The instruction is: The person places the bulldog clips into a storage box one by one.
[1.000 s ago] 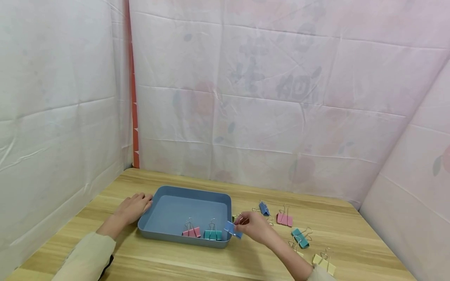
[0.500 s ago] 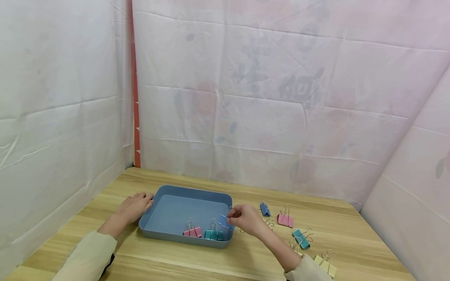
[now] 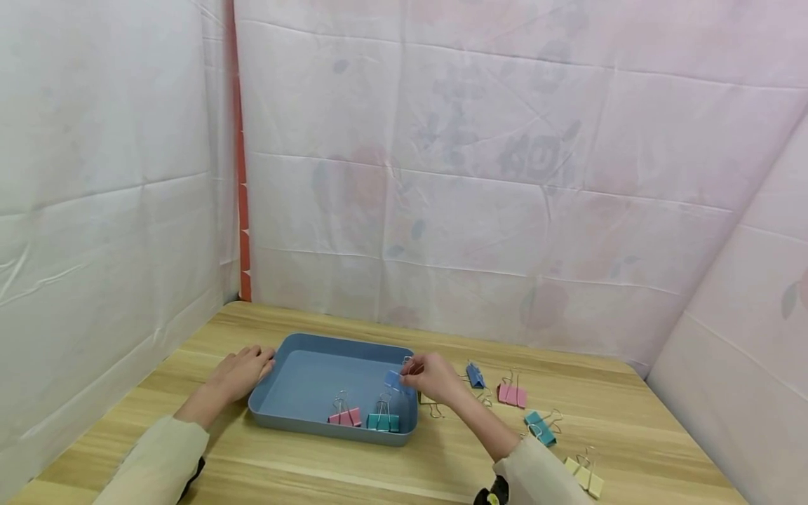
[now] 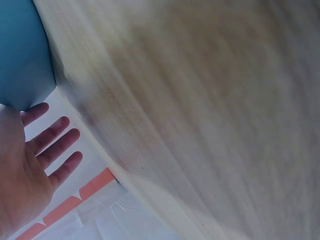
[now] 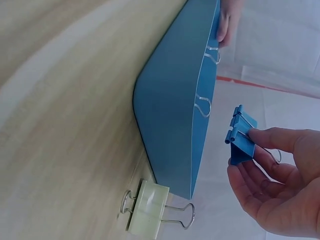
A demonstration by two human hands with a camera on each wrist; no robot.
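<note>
My right hand (image 3: 435,379) pinches a blue binder clip (image 3: 393,381) between thumb and fingers, above the right end of a blue-grey tray (image 3: 328,433). In the right wrist view the held clip (image 5: 244,137) is off the tray wall (image 5: 167,95), with its wire handle towards the palm. A pink binder clip (image 3: 345,418) and a teal binder clip (image 3: 383,422) stand side by side in the tray along its near wall, wire handles up. My left hand (image 3: 238,375) rests at the tray's left side; its fingers are extended in the left wrist view.
On the wooden table (image 3: 303,470), right of the tray, lie a blue clip (image 3: 475,375), a pink clip (image 3: 511,395), a teal clip (image 3: 539,428) and yellow ones (image 3: 583,477). A pale yellow clip (image 5: 149,210) lies close by the tray's right wall. White cloth (image 3: 473,210) encloses the table.
My right hand has carried the blue binder clip left and farther back, from beside the tray's right wall to over the tray. The left hand stays in place.
</note>
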